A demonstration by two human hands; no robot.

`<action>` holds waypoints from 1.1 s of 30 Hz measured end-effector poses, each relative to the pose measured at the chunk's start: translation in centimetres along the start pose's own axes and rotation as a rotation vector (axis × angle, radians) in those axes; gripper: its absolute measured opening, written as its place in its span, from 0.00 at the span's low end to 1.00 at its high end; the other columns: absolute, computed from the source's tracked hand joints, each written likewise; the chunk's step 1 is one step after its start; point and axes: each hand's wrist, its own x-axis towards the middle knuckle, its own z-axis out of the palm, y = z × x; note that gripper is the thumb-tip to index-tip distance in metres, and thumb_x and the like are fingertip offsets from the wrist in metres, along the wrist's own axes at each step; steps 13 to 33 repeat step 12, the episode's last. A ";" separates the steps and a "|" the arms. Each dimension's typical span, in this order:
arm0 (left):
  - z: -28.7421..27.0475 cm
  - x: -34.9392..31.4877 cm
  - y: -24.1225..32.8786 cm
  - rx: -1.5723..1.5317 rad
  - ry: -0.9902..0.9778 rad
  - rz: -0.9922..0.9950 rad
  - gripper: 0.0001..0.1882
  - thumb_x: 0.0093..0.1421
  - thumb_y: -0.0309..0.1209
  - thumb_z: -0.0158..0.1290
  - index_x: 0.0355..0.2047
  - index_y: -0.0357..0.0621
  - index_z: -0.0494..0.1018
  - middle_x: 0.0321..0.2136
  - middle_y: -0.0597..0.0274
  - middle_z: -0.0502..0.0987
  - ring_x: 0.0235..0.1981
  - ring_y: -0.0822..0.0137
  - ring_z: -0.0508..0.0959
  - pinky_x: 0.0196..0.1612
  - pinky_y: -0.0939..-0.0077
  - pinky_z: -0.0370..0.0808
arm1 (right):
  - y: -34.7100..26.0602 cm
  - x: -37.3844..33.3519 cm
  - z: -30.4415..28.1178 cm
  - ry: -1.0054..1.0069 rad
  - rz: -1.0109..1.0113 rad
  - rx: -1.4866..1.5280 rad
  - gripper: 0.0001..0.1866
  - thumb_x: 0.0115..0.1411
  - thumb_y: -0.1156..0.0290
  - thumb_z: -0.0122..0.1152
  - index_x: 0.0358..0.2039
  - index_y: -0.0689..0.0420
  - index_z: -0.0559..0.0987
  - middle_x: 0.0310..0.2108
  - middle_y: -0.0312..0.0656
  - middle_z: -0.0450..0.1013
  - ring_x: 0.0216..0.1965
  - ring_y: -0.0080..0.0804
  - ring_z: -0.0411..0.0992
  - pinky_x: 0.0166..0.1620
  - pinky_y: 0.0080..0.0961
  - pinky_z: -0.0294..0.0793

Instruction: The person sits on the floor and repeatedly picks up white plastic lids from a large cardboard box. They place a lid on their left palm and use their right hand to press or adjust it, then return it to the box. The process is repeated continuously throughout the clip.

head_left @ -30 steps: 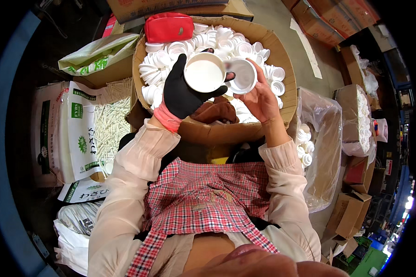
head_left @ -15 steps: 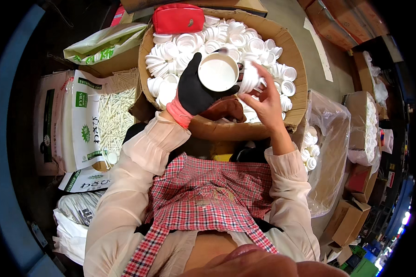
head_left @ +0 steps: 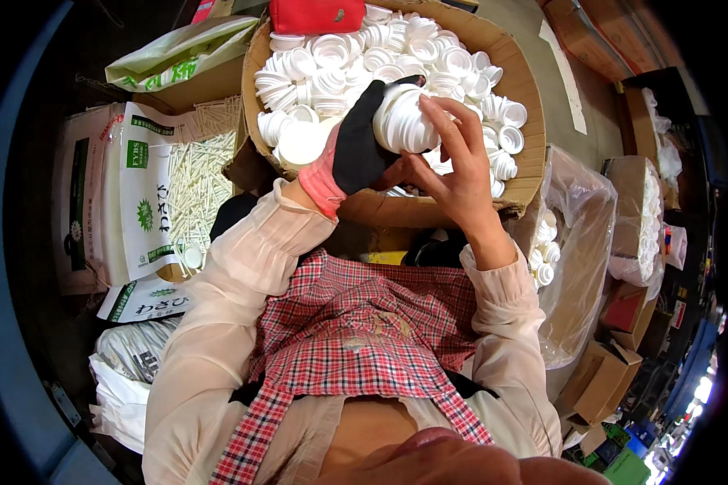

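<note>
My left hand point(head_left: 360, 141), in a black glove with a pink cuff, is closed round a stack of white plastic lids point(head_left: 404, 123). The round, ridged lids are nested in one another, tilted on their side. My bare right hand point(head_left: 459, 162) grips the stack's right end, with curved fingers at the upper edge and the thumb lower down; the contact under the fingers is partly hidden. Both hands are above a large cardboard box point(head_left: 522, 153) heaped with loose white lids point(head_left: 332, 52), several of them nested together.
A red pouch point(head_left: 315, 16) lies at the box's far edge. On the left a carton lined with a printed bag point(head_left: 141, 194) holds thin white sticks point(head_left: 196, 186). To the right stand a plastic-lined box point(head_left: 574, 267) with white lids and further cartons point(head_left: 603, 380).
The stack in my left hand has turned from facing up to lying sideways. My right hand has come in against it; the separate lids it held now join the stack.
</note>
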 end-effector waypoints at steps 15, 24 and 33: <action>0.1 -0.3 -0.4 -0.151 0.009 -0.009 0.43 0.46 0.34 0.63 0.61 0.39 0.57 0.52 0.53 0.70 0.49 0.64 0.73 0.51 0.74 0.71 | -0.2 0.0 0.3 -0.011 0.009 -0.053 0.36 0.45 0.82 0.69 0.57 0.53 0.70 0.51 0.45 0.63 0.34 0.33 0.72 0.35 0.26 0.77; 0.1 -0.3 -0.4 -0.151 0.009 -0.009 0.43 0.46 0.34 0.63 0.61 0.39 0.57 0.52 0.53 0.70 0.49 0.64 0.73 0.51 0.74 0.71 | -0.2 0.0 0.3 -0.011 0.009 -0.053 0.36 0.45 0.82 0.69 0.57 0.53 0.70 0.51 0.45 0.63 0.34 0.33 0.72 0.35 0.26 0.77; 0.1 -0.3 -0.4 -0.151 0.009 -0.009 0.43 0.46 0.34 0.63 0.61 0.39 0.57 0.52 0.53 0.70 0.49 0.64 0.73 0.51 0.74 0.71 | -0.2 0.0 0.3 -0.011 0.009 -0.053 0.36 0.45 0.82 0.69 0.57 0.53 0.70 0.51 0.45 0.63 0.34 0.33 0.72 0.35 0.26 0.77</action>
